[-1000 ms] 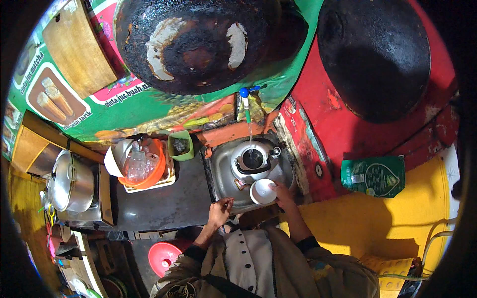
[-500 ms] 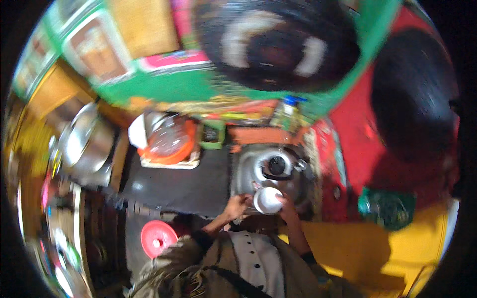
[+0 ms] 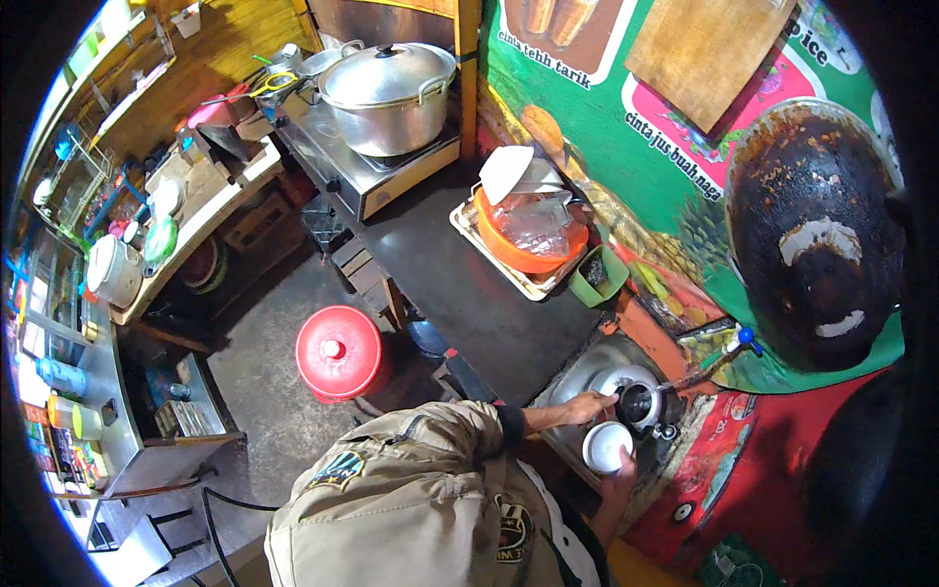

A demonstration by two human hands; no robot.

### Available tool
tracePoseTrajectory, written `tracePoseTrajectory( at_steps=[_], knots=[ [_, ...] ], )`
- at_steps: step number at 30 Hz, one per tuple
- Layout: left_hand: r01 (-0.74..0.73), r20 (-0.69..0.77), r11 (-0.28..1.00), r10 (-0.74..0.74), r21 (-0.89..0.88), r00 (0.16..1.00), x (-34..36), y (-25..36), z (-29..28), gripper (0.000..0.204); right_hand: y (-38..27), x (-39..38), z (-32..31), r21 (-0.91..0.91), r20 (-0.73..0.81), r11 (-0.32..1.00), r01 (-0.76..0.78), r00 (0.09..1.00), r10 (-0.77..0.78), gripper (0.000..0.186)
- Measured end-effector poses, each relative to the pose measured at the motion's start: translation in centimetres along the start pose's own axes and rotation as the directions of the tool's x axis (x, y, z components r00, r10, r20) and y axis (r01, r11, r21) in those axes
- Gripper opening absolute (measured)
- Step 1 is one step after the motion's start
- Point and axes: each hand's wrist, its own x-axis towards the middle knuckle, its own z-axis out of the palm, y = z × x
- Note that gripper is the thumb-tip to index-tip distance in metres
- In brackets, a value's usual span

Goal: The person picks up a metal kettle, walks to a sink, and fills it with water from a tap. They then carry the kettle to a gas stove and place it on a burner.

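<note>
Dk countertop (image 3: 469,274) w/ orange basin (image 3: 518,245) on it; metal sink (image 3: 585,374) at its near-R end. Metal kettle (image 3: 626,377) sits in sink. White bowl (image 3: 604,448) just beside kettle, held over sink's near side. L hand (image 3: 590,406) at kettle, can't tell if fingers closed; R hand (image 3: 620,477): fingers clamped on bowl.

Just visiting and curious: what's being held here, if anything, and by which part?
The right hand holds a white bowl by the right side of its rim. The left hand is at the kettle; whether it grips it, I can't tell.
</note>
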Motion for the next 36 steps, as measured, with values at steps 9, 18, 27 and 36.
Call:
tracePoseTrajectory(
  at_steps=[9, 18, 27, 36],
  knots=[
    [0.071, 0.145, 0.996, -0.062, -0.060, 0.988, -1.8, 0.6, -0.7, 0.059, 1.5, 0.8, -0.1, 0.083, -0.086, 0.991, 0.107, 0.991, -0.100, 0.034],
    [0.195, 0.280, 0.974, -0.158, -0.112, 0.947, -3.4, 0.1, -0.7, 0.068, 2.3, -0.5, 2.0, 0.050, -0.081, 0.991, 0.127, 0.989, -0.123, 0.032],
    [0.288, 0.356, 0.917, -0.180, -0.278, 0.917, -5.1, 1.1, -0.9, 0.064, 3.5, -1.2, 4.4, -0.182, -0.024, 0.928, 0.324, 0.942, -0.334, 0.026],
    [0.300, 0.249, 0.909, -0.230, -0.291, 0.941, -5.9, 3.0, -1.7, 0.068, -2.2, -2.7, 2.6, -0.860, 0.101, 0.425, 0.282, 0.911, -0.400, 0.045]
  ],
)
